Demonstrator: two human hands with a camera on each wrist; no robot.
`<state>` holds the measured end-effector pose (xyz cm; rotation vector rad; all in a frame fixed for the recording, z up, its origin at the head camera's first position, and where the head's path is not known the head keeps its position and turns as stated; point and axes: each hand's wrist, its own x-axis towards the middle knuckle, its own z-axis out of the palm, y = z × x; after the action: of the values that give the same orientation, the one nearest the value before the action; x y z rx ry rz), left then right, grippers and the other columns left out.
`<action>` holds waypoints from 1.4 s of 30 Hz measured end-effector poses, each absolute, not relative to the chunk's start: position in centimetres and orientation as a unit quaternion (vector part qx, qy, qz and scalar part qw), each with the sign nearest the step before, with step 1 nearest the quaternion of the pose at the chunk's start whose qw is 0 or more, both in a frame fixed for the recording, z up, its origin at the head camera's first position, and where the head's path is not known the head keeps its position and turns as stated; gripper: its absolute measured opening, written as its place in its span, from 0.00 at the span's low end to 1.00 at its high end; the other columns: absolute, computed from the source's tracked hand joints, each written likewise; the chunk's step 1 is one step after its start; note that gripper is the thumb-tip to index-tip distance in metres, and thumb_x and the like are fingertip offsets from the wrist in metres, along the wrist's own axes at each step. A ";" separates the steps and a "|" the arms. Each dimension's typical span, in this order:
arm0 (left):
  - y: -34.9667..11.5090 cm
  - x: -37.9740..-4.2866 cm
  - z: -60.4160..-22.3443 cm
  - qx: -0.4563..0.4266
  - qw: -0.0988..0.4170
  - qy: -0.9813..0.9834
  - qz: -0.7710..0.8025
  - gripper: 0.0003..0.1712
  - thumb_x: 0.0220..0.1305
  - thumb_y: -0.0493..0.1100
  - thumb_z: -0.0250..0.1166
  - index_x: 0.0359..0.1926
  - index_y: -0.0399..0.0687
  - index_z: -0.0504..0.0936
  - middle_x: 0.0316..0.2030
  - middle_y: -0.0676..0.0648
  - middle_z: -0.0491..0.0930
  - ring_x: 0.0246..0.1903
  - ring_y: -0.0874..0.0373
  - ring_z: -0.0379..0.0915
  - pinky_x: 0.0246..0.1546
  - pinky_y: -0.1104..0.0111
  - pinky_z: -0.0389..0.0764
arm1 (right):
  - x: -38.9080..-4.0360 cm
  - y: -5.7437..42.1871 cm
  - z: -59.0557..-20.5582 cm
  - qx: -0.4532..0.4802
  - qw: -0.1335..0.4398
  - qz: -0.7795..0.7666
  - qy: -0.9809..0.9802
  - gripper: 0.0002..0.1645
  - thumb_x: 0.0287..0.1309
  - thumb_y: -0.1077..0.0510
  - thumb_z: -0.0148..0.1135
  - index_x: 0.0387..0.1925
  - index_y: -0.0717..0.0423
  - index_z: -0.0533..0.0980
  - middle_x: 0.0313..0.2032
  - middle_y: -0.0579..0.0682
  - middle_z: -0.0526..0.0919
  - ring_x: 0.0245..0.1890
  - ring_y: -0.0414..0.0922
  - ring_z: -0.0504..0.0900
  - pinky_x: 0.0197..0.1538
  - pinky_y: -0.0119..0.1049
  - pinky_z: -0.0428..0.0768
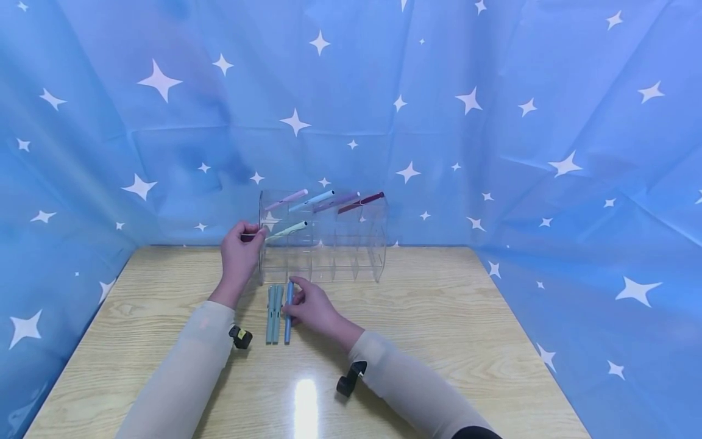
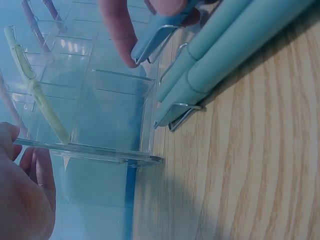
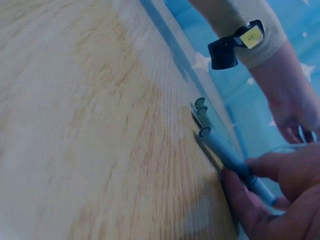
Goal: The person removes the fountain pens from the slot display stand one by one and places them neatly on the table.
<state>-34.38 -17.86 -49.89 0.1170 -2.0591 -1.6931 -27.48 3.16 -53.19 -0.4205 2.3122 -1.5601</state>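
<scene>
My left hand [image 1: 240, 255] grips the left side wall of a clear acrylic pen rack [image 1: 382, 256], thumb and fingers on either side of the panel in the left wrist view. With thumb and fingers, my right hand [image 1: 319, 310] pinches a blue pen [image 1: 287, 329] low over the tabletop, just in front of the rack. Two teal pens [image 1: 272, 317] lie side by side to its left. A pale green pen [image 1: 290, 230] leans in a lower compartment. Along the top row are a pink pen [image 1: 290, 199], a light blue pen [image 1: 318, 199], a purple pen [image 1: 342, 200] and a dark red pen [image 1: 367, 200].
The rack stands on a wood-grain table [image 1: 439, 341], close to its back edge. A blue curtain with white stars [image 1: 471, 152] hangs behind and at both sides. Each wrist wears a small black camera [image 1: 240, 336].
</scene>
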 end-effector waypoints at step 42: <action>-17.8 -34.4 -49.9 0.044 0.234 -0.750 -0.617 0.13 0.77 0.43 0.74 0.49 0.36 0.85 0.46 0.38 0.86 0.44 0.54 0.80 0.40 0.75 0.82 | -27.5 2.1 -53.1 -0.115 0.151 -0.521 0.832 0.45 0.62 0.68 0.80 0.77 0.68 0.69 0.35 0.51 0.82 0.25 0.43 0.88 0.31 0.36 0.89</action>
<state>-34.37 -17.81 -49.89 0.1218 -2.0575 -1.6949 -27.54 2.08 -53.06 -0.3288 2.3886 -1.4966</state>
